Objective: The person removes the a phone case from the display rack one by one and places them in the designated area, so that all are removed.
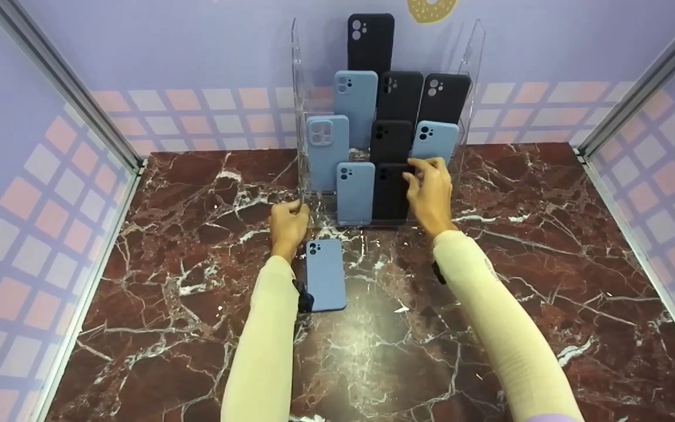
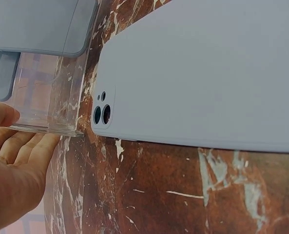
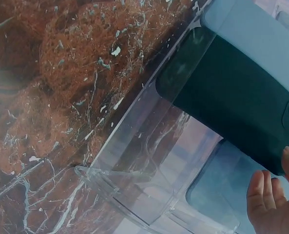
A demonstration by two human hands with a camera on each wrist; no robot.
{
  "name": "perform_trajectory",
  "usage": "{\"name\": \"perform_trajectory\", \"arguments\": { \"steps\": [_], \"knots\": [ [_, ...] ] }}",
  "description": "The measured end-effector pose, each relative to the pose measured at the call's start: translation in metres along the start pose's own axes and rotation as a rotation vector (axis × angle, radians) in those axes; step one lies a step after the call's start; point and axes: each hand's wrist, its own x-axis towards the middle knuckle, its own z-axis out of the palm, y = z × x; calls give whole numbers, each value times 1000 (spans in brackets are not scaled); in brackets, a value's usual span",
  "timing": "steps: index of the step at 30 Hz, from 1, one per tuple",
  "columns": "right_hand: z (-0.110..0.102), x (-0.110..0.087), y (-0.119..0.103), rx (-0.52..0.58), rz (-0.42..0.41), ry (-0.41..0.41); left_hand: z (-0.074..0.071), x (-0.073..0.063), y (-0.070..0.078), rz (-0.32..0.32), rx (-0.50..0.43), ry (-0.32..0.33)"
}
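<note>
The left hand [image 1: 289,227] pinches the clear stand's [image 2: 47,105] edge between seven and eight o'clock; the right hand [image 1: 433,196] pinches the front-row black case [image 1: 390,199] at its one-o'clock corner. A light blue case [image 1: 355,196] stands beside it at nine o'clock, and a loose blue case [image 1: 326,275] lies flat on the table [image 1: 402,357] at seven o'clock from it.

The stand [image 1: 297,76] on the table [image 1: 185,328] holds phone cases [image 1: 355,193] in rows. The left hand [image 1: 289,225] is at the stand's left side, the right hand [image 1: 433,196] at the front-right case [image 1: 389,198]; a loose case [image 1: 326,272] lies before the stand.
</note>
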Motion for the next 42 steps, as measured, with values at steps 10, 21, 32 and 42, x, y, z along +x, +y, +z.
{"name": "perform_trajectory", "arguments": {
  "steps": [10, 21, 32, 42],
  "knots": [
    [-5, 3, 4, 47, -43, 42, 2, 1, 2, -2, -4, -14],
    [-11, 3, 6, 88, -106, 75, 1, 1, -2, 15, 7, 5],
    [-36, 10, -2, 120, -188, 181, 0, 2, -3, 2, 22, 5],
    [-55, 5, -14, 178, -238, 210, 1, 1, -2, 20, 19, 14]
  ]
}}
